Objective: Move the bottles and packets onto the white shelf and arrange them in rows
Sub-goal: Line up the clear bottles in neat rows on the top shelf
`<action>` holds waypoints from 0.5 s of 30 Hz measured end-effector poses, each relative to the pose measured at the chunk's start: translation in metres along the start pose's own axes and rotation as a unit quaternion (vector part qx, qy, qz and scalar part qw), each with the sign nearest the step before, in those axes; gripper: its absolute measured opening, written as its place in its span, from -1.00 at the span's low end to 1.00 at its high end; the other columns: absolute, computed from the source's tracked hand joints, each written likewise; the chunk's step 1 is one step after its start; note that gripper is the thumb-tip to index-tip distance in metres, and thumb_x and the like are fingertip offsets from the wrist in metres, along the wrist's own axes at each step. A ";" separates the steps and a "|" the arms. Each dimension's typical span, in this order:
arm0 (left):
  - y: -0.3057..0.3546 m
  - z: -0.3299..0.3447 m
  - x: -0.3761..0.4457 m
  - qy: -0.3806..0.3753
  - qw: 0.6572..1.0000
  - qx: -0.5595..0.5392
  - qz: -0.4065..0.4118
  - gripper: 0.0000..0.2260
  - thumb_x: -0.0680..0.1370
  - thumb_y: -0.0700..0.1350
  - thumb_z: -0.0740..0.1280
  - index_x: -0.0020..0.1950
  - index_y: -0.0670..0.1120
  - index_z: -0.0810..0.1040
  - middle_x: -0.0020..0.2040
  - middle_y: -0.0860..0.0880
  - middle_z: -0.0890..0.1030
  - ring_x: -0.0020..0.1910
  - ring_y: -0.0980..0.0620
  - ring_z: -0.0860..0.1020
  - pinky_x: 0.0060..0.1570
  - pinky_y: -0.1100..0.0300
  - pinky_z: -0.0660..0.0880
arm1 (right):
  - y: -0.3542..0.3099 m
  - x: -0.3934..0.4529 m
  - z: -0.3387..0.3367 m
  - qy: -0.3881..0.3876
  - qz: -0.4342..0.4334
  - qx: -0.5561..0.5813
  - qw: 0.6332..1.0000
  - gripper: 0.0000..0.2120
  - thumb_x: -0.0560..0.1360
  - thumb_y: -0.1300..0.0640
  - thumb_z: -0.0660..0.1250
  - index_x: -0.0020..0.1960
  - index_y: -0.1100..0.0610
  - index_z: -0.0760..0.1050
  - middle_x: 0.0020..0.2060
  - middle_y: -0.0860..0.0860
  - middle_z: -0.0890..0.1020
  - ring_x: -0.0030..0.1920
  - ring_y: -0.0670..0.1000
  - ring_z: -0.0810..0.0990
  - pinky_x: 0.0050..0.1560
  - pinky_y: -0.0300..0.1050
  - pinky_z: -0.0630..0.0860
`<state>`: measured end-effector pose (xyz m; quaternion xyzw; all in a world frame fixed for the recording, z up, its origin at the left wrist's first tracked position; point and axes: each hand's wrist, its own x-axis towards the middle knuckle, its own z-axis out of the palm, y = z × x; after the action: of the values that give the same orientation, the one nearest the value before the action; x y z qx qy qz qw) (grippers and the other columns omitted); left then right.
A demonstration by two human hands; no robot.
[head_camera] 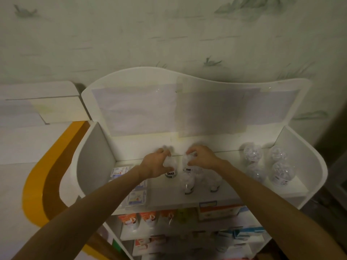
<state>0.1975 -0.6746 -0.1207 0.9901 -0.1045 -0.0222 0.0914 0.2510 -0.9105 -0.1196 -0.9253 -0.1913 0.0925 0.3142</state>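
Note:
The white shelf [293, 191] has a curved back panel and side walls. On its top level my left hand [156, 163] grips a clear bottle [171, 170] with a dark label, and my right hand [203, 156] grips another clear bottle [186, 164] right beside it. Two more clear bottles [187, 183] stand just in front, under my right wrist. Several clear bottles [280, 172] stand in a group at the right end. Flat packets [136, 197] lie in a line at the left, partly hidden by my left forearm.
Lower shelf levels hold orange-topped packets [148, 219], an orange and white box [217, 211] and blue boxes [247, 232]. White furniture with a yellow curved edge [47, 166] stands to the left. Patterned wallpaper [169, 34] is behind.

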 end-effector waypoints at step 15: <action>0.023 -0.005 -0.007 0.082 0.993 0.015 0.083 -0.56 0.58 0.19 0.27 0.36 -0.03 0.46 0.38 -0.03 0.43 0.29 -0.05 0.43 0.22 0.09 0.41 | 0.003 -0.003 -0.005 0.015 0.030 -0.031 0.999 -0.47 0.36 0.09 0.52 0.31 0.05 0.50 0.24 -0.01 0.55 0.14 0.00 0.54 0.13 -0.11 0.51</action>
<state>0.1867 -0.6947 -0.1113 0.9776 -0.1790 0.0682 0.0867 0.2505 -0.9168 -0.1170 -0.9412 -0.1614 0.0824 0.2850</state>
